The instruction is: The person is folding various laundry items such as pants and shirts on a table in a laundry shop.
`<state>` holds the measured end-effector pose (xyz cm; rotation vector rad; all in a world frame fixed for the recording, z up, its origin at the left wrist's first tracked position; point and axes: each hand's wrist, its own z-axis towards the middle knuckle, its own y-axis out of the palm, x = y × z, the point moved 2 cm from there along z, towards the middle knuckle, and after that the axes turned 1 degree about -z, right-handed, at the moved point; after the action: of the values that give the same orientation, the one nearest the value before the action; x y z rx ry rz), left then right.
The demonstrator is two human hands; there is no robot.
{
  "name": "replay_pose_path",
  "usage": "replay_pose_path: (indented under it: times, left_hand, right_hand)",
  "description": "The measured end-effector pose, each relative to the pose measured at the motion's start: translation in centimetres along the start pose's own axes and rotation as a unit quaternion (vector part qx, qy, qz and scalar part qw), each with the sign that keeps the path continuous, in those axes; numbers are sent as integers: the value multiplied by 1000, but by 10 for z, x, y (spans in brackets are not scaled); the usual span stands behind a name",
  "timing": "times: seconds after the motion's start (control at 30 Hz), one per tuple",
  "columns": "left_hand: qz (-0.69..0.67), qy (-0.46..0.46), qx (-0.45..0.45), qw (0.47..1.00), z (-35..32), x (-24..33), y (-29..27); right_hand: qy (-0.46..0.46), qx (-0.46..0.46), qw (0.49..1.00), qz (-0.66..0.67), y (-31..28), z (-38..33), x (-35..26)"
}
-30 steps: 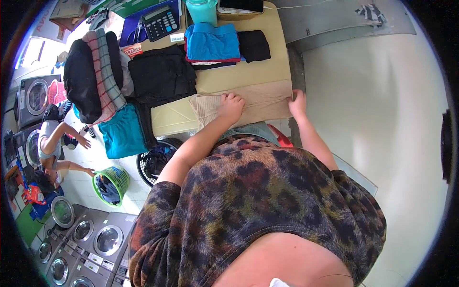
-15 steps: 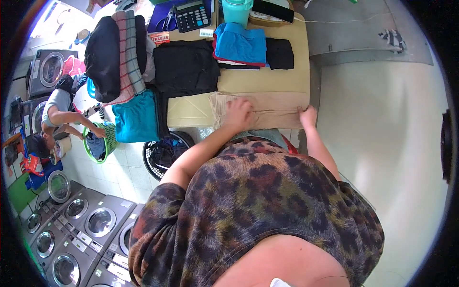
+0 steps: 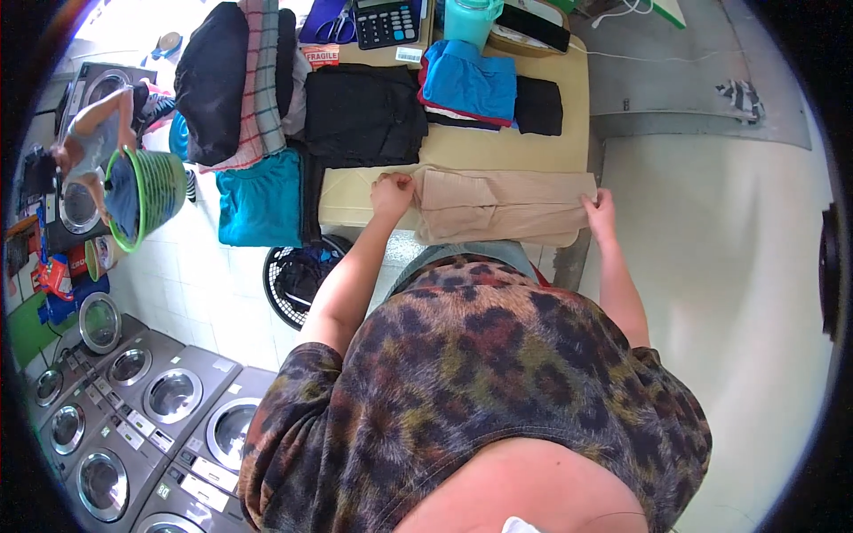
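Note:
A beige garment (image 3: 502, 202), folded into a long strip, lies along the near edge of the cream table (image 3: 351, 206). At its left end my left hand (image 3: 394, 194) is closed, thumb and fingers pinching the upper corner. My right hand (image 3: 600, 213) pinches the other end, by the table's right edge. Creases run across the cloth between the two hands. Just beyond it lie folded black clothes (image 3: 366, 115) and a small pile topped by a blue garment (image 3: 469, 82).
Left on the table are a tall clothes stack (image 3: 211, 80) and a teal folded garment (image 3: 259, 197). A calculator (image 3: 387, 23), scissors (image 3: 337, 28) and turquoise jug (image 3: 468, 21) stand behind. A black basket (image 3: 298, 282) sits below. Another person lifts a green basket (image 3: 160, 197) near washing machines (image 3: 173, 394).
My left hand has gone from lying on the beige garment to pinching its left end. My right hand stays at the right end. The other person has raised the green basket.

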<state>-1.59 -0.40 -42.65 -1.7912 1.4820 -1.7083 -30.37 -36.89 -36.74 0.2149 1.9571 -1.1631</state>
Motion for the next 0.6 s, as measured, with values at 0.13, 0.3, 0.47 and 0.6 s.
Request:
replay_pose_path:
  times: [0.13, 0.3, 0.47, 0.6]
  left_hand:
    - [-43, 22, 7, 999, 2, 28, 6]
    - [-155, 89, 1, 984, 10, 64, 9]
    - [-173, 81, -49, 980, 6, 70, 15]
    - [-267, 29, -140, 953, -8, 56, 31]
  right_hand:
    - [-16, -6, 999, 48, -21, 2, -14]
    - [-85, -32, 996, 21, -48, 15, -4]
    - [-157, -26, 985, -67, -55, 4, -35]
    - [-144, -75, 984, -75, -28, -32, -107]
